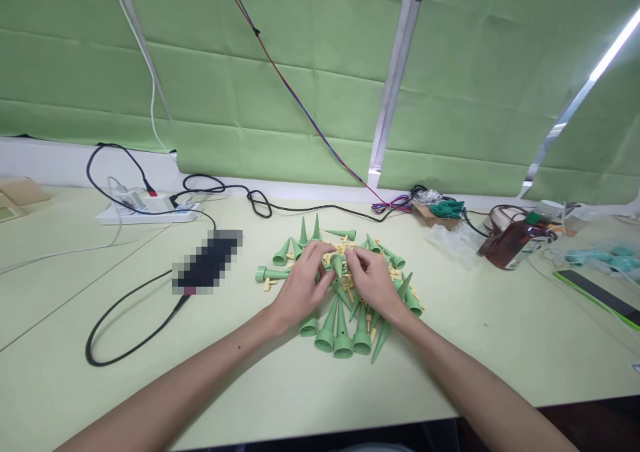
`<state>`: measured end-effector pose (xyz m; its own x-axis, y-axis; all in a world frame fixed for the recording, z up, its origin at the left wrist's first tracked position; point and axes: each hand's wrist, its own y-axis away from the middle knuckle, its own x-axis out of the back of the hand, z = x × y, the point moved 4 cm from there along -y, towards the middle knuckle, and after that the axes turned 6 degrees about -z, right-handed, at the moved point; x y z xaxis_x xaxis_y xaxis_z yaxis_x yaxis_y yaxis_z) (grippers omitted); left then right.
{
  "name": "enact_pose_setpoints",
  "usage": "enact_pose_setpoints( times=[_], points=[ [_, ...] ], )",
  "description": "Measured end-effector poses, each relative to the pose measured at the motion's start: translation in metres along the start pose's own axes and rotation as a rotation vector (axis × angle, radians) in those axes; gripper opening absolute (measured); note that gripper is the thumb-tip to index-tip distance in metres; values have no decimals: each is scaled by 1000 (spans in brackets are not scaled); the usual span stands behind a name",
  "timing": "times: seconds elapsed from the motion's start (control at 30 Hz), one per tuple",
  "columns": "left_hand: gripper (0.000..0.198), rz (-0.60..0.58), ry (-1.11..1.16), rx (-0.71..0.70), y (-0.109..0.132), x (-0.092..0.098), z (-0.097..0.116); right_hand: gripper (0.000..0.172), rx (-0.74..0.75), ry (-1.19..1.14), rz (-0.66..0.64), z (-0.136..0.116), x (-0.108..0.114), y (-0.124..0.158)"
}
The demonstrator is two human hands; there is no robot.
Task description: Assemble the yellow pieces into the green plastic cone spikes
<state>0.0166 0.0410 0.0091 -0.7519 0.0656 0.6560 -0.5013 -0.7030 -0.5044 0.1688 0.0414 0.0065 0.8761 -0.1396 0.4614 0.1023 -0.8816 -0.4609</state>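
Observation:
My left hand (304,282) is curled with thumb and fingers round a green plastic watering spike (339,265), its pointed end toward me. Close on its right, my right hand (373,280) is closed in a pinch beside the spike's wide end; what lies between those fingertips is too small to make out. Under and around both hands spreads a heap of similar green spikes (343,339), some standing on their wide ends, others lying down. Small yellow valve pieces (269,284) are scattered among them, partly hidden by my hands.
On the table (225,399), a pixelated dark device (210,262) with a black cable lies left. A power strip (150,212) sits behind it. Toward the right are a clear plastic bag (453,244), a brown bottle (520,242) and a green-edged phone (600,295). Green blinds hang behind.

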Motion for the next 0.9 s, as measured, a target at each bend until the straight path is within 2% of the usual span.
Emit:
enact_pose_setpoints(
  times=[0.17,0.3,0.4,0.63,0.9],
  points=[
    [8,62,9,92,-2,4,0,42,-31,-104,30,-2,4,2],
    [35,25,73,139,-6,5,1,39,-36,-195,25,-5,6,3],
    [44,-2,190,177,-7,4,1,38,-32,-238,-3,-7,4,3],
    [48,-39,217,199,-6,2,0,38,-14,-277,-57,-9,1,3],
    [39,7,143,154,-7,3,1,36,-17,-304,-57,-4,-1,3]
  ],
)
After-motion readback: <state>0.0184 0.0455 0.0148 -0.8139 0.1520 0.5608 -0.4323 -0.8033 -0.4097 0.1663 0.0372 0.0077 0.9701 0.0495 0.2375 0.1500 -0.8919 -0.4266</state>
